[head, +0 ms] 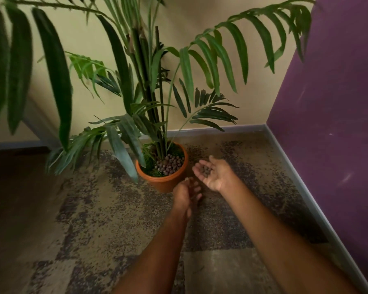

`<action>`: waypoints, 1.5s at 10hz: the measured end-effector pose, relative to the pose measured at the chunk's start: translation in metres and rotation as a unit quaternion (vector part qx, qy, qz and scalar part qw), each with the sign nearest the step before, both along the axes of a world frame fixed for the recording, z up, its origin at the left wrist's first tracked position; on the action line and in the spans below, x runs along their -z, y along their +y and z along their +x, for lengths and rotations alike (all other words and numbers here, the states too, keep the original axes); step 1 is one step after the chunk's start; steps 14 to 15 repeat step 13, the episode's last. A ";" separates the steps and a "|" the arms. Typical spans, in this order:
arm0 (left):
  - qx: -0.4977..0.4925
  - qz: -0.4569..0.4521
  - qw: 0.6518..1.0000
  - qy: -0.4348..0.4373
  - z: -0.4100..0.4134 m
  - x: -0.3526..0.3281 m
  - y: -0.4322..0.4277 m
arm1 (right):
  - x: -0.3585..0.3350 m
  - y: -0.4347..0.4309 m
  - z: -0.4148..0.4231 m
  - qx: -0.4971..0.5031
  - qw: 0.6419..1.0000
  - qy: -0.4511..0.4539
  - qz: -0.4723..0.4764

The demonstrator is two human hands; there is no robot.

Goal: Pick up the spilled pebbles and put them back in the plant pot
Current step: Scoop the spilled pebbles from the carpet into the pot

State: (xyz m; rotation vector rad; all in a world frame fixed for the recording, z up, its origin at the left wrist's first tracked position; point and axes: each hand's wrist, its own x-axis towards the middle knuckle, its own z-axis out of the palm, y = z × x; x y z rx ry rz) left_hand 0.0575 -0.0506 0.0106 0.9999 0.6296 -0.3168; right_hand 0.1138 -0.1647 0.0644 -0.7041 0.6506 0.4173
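A round terracotta-orange plant pot stands on the mottled brown-and-tan carpeted floor near the corner of a room, where a pale yellow wall at the far side meets a purple wall on the right; a grey skirting board runs along the foot of both. A tall palm-like plant with long dark green leaves rises from the pot and spreads wide over the scene; at its base lies green moss on the left part of the pot, and a heap of small round brown pebbles fills the right part, inside the rim.

The person's right hand is held palm up just to the right of the pot, above the floor, its grip spread flat and slightly cupped; a small cluster of the same brown pebbles rests in the palm near the fingers. The left hand hangs just near of the pot, below and left of the right hand, fingers pointing down toward the carpet and drawn loosely together; it is blurred, and whether its grip encloses any pebble cannot be told. Both bare forearms reach in from the near edge; the two hands are close but not touching.
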 end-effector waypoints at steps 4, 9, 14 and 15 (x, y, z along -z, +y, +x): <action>-0.015 -0.053 0.998 0.041 -0.007 0.008 0.021 | -0.038 0.058 0.022 -0.057 0.994 -0.081 -0.041; -0.077 -0.124 0.987 0.064 -0.012 0.023 0.029 | -0.020 0.063 0.016 -0.053 0.989 -0.094 -0.101; 0.007 0.006 0.998 0.068 -0.001 0.014 0.005 | 0.021 -0.026 -0.009 -0.006 0.983 0.009 -0.182; 0.007 0.006 0.998 0.068 -0.001 0.014 0.005 | 0.021 -0.026 -0.009 -0.006 0.983 0.009 -0.182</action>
